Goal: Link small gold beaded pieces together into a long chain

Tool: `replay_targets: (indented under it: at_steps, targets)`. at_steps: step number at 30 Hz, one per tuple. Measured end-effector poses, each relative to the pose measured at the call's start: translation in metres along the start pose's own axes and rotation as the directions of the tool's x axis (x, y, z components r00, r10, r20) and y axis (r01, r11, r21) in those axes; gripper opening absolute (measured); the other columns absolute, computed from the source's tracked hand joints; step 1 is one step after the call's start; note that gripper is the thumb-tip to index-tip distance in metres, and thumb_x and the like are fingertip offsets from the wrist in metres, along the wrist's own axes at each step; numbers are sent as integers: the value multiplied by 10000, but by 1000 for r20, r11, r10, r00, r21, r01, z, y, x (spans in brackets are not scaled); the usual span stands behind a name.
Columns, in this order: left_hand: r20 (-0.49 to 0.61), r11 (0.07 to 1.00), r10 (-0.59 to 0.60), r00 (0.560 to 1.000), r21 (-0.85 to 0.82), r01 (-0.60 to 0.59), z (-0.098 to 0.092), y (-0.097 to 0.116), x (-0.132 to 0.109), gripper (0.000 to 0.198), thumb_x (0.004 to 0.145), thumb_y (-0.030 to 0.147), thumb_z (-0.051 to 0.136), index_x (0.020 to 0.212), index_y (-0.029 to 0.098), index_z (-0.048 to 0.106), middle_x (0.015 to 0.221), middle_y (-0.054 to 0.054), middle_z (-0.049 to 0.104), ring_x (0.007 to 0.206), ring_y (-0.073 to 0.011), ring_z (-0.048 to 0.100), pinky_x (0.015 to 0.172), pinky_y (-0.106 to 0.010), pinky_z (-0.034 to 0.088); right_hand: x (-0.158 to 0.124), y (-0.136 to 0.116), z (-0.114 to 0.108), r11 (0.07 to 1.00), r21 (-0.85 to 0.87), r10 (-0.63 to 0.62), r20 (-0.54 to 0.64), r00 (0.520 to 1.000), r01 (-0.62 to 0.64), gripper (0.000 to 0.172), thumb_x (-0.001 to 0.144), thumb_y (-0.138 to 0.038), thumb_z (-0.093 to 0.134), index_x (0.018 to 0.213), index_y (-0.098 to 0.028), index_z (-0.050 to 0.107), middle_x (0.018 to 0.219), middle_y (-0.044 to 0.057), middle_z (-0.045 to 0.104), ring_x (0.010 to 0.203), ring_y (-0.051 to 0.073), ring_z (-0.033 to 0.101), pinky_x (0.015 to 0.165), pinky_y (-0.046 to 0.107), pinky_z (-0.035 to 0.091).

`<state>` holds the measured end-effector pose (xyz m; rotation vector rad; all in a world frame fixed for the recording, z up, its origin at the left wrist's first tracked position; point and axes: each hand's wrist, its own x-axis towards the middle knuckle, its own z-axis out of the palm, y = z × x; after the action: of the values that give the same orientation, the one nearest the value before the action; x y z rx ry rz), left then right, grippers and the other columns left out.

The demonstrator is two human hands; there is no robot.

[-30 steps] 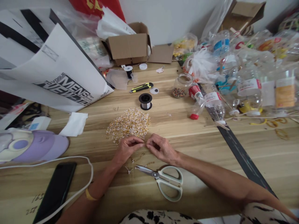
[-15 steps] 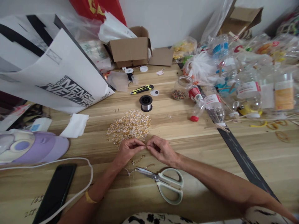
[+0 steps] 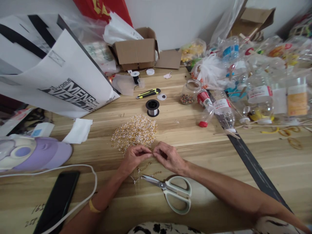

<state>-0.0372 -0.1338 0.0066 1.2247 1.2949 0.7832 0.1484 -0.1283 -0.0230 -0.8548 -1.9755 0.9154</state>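
Observation:
My left hand (image 3: 135,158) and my right hand (image 3: 169,157) meet fingertip to fingertip over the wooden table, each in a pinch. Whatever lies between the fingertips is too small to make out. Just beyond them spreads a pile of gold and clear beaded chain pieces (image 3: 136,131). Below the fingers, short gold chains with small clear beads (image 3: 145,167) lie on the wood. A fine thread seems to run down from there. Scissors with pale handles (image 3: 170,191) rest slightly open under my right hand, their blades pointing left.
Behind the pile stand a wire spool (image 3: 152,108), a yellow-black cutter (image 3: 148,93) and a bead jar (image 3: 189,92). Plastic bottles (image 3: 259,94) crowd the right. At left are a white bag (image 3: 65,78), a purple device (image 3: 46,151), a phone (image 3: 58,198) and a white cable (image 3: 94,182).

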Motion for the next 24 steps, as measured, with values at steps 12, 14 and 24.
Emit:
replay_targets:
  at_steps: [12,14,24]
  targets:
    - [8,1000,11,1000,-18,-10,0,-1,0,98,644,212,738,695,138,701,688,-32,706,648,-143,628,641,-235,490,2,-3,0,1000,-4,2,13,1000,-2,71,876,-157,526,829,-159,579,727,15,547,617,111,495,575,217,411]
    - [14,1000,11,1000,-23,-10,0,-1,0,94,649,213,735,697,139,700,689,-30,706,648,-143,627,643,-236,490,2,-3,0,1000,3,4,16,1000,-4,68,870,-145,532,825,-156,582,728,15,549,616,108,497,572,212,409]
    - [31,1000,5,999,9,-6,-2,-2,0,97,677,230,705,692,136,687,675,-21,686,635,-135,604,623,-224,463,2,-1,0,998,56,14,12,1000,-15,79,880,-182,552,837,-153,612,743,29,596,642,119,541,606,228,456]
